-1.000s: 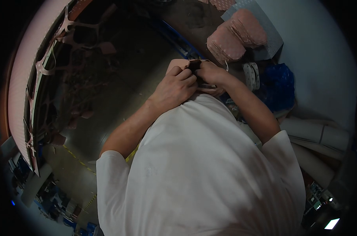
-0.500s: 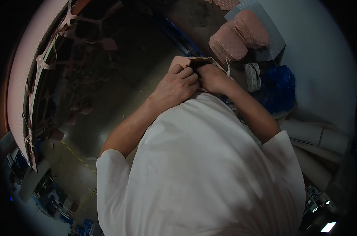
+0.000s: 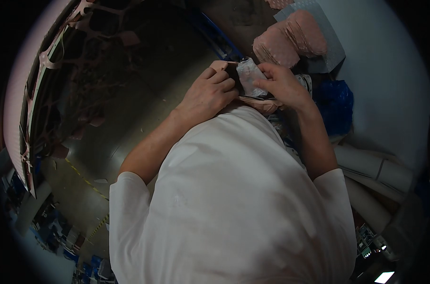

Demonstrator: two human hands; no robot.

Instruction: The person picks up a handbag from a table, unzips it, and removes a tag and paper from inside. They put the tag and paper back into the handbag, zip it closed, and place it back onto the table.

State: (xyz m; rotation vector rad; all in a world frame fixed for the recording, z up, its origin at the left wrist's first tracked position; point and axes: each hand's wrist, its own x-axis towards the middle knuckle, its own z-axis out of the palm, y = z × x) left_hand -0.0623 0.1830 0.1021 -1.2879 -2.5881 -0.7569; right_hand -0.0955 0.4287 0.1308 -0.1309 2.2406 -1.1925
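Note:
Close in front of my shirt sits a pinkish-tan bag (image 3: pixel 260 102) with a dark inside. My left hand (image 3: pixel 209 92) is closed on the left edge of its opening, fingers curled over the rim. In my right hand (image 3: pixel 285 85), a small whitish crumpled packet (image 3: pixel 251 78) is pinched between thumb and fingers, at the mouth of the bag. The packet looks like thin plastic; its contents cannot be made out. The bag's lower part is hidden by the shirt and my hands.
Stacks of pink padded pieces (image 3: pixel 290 40) lie on a grey sheet at upper right. Beside them is a blue plastic bag (image 3: pixel 337 106), with pale rolls (image 3: pixel 373 165) below. At left stands a pink sheet edge with cut-out webbing (image 3: pixel 46 59). Yellow-black tape (image 3: pixel 84 177) marks the floor.
My right hand has come up out of the bag to the right and now holds the whitish packet. My left hand keeps its grip on the bag's edge.

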